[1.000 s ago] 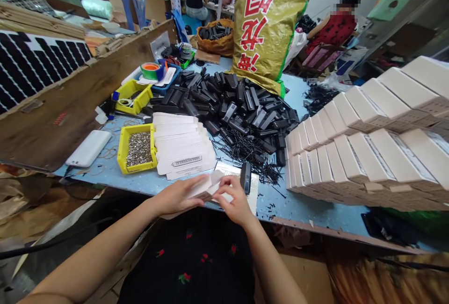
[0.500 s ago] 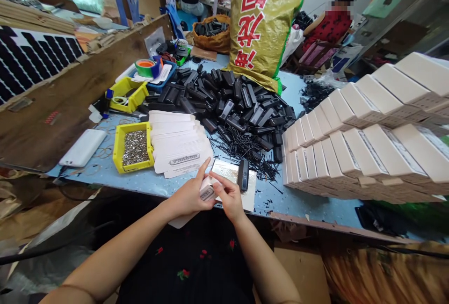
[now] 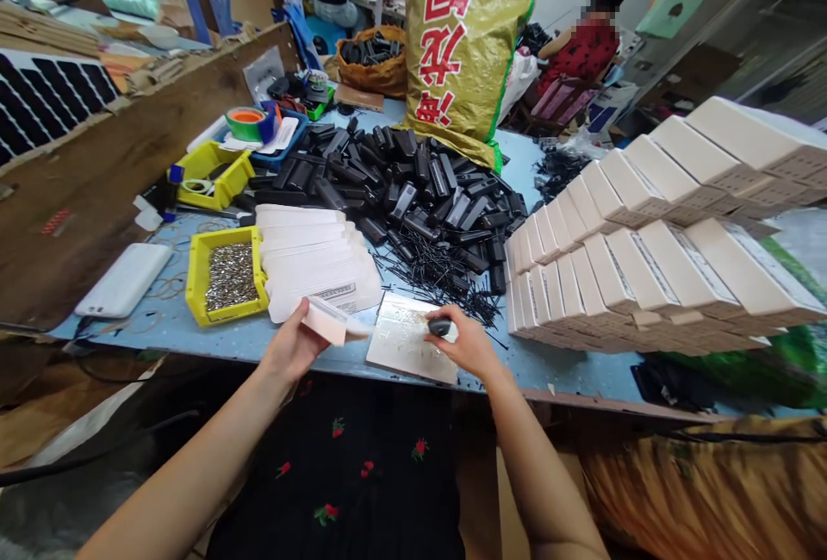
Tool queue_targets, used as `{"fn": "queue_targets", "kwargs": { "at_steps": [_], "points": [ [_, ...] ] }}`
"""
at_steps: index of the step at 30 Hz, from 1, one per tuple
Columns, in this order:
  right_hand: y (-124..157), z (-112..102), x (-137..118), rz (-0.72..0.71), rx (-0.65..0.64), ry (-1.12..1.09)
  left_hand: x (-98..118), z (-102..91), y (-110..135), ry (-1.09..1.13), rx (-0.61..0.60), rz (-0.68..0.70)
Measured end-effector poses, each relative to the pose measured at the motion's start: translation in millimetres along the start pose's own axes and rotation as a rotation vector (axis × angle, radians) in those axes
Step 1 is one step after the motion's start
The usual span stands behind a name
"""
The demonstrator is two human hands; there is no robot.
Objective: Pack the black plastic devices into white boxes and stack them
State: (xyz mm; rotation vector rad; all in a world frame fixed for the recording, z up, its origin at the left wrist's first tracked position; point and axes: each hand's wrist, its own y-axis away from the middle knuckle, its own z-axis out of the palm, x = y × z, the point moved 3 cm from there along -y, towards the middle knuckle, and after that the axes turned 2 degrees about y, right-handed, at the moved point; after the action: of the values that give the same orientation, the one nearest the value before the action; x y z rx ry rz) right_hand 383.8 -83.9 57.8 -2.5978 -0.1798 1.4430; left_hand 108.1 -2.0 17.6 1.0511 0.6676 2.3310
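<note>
My left hand (image 3: 292, 351) grips a white cardboard box (image 3: 328, 324) that is partly folded, one flap sticking out to the right. In my right hand (image 3: 469, 340) is a small black plastic device (image 3: 440, 326), held end-on above a pale flat board (image 3: 404, 345) with small shiny bits on it. A fanned stack of flat white cartons (image 3: 310, 258), the top one printed, lies just beyond my left hand. Past the board spreads a bunch of thin black sticks (image 3: 430, 271), beside a large heap of similar black devices (image 3: 413, 172).
A yellow bin (image 3: 194, 289) of small metal parts stands left of the cartons, with a white phone-like slab (image 3: 126, 280) farther left. Stacked white boxes (image 3: 652, 276) form a wall at right. A gold sack (image 3: 452, 43) stands behind the heap. Two people sit farther back.
My hands have moved apart. The left has carried the box leftward; the right has let go of it and picked up the black device from the board.
</note>
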Motion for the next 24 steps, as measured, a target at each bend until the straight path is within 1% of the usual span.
{"fn": "queue_targets", "kwargs": {
  "at_steps": [1,2,3,4,5,6,7,8,9,10,11,12,13,14,15,16,18,19,20,21,22,23,24],
  "points": [
    [0.0,6.5,-9.0,0.002,0.139,-0.186,-6.0,3.8,2.5,0.053,0.06,0.011],
    [0.3,14.7,-18.1,-0.007,0.292,-0.356,-13.7,9.1,6.0,0.086,0.094,0.005],
    [0.7,23.7,-26.8,-0.031,0.435,-0.479,-22.1,15.1,10.2,0.101,0.104,-0.018],
    [0.7,33.3,-35.0,-0.059,0.535,-0.532,-30.7,21.0,14.8,0.1,0.089,-0.057],
    [0.1,42.5,-42.4,-0.08,0.584,-0.519,-38.9,26.0,19.5,0.073,0.044,-0.113],
    [-0.8,50.3,-48.5,-0.089,0.592,-0.468,-45.9,29.5,24.0,0.014,-0.025,-0.175],
    [-1.4,56.4,-53.2,-0.09,0.573,-0.415,-50.7,30.5,27.6,-0.082,-0.096,-0.208],
    [-1.3,60.3,-56.0,-0.088,0.547,-0.384,-52.4,28.9,29.8,-0.215,-0.144,-0.177],
    [-0.1,62.0,-57.2,-0.083,0.528,-0.378,-51.1,25.8,30.5,-0.381,-0.178,-0.073],
    [1.9,61.8,-56.8,-0.084,0.503,-0.389,-47.7,23.1,30.3,-0.569,-0.209,0.092],
    [4.3,60.3,-55.0,-0.094,0.45,-0.393,-43.8,21.5,30.1,-0.76,-0.241,0.288],
    [7.1,57.7,-51.2,-0.101,0.366,-0.366,-41.5,21.5,30.1,-0.939,-0.282,0.467],
    [10.6,53.0,-44.1,-0.087,0.278,-0.29,-41.5,22.4,29.6,-1.099,-0.337,0.585],
    [15.1,45.2,-33.1,-0.046,0.217,-0.185,-43.2,23.5,28.2,-1.235,-0.39,0.632],
    [20.8,33.2,-18.2,0.014,0.21,-0.072,-44.8,24.5,26.1,-1.337,-0.418,0.638],
    [27.9,17.2,-0.1,0.106,0.266,0.058,-44.8,25.3,23.6,-1.41,-0.406,0.635],
    [46.0,-19.6,38.7,0.311,0.464,0.26,-40.8,27.0,18.4,-1.501,-0.336,0.654],
    [54.8,-35.4,56.2,0.411,0.523,0.349,-37.7,28.0,16.1,-1.534,-0.315,0.676],
    [61.5,-47.1,70.1,0.464,0.544,0.384,-35.0,29.0,13.7,-1.563,-0.318,0.691],
    [65.7,-54.4,79.3,0.501,0.539,0.413,-32.8,29.8,11.5,-1.583,-0.336,0.696],
    [66.5,-56.4,83.0,0.514,0.511,0.424,-31.0,30.4,9.3,-1.593,-0.354,0.695],
    [64.0,-53.3,80.5,0.497,0.483,0.402,-30.0,31.0,7.4,-1.593,-0.368,0.692],
    [58.7,-45.7,72.4,0.469,0.468,0.351,-29.6,31.6,5.8,-1.589,-0.372,0.691]
  ]
}}
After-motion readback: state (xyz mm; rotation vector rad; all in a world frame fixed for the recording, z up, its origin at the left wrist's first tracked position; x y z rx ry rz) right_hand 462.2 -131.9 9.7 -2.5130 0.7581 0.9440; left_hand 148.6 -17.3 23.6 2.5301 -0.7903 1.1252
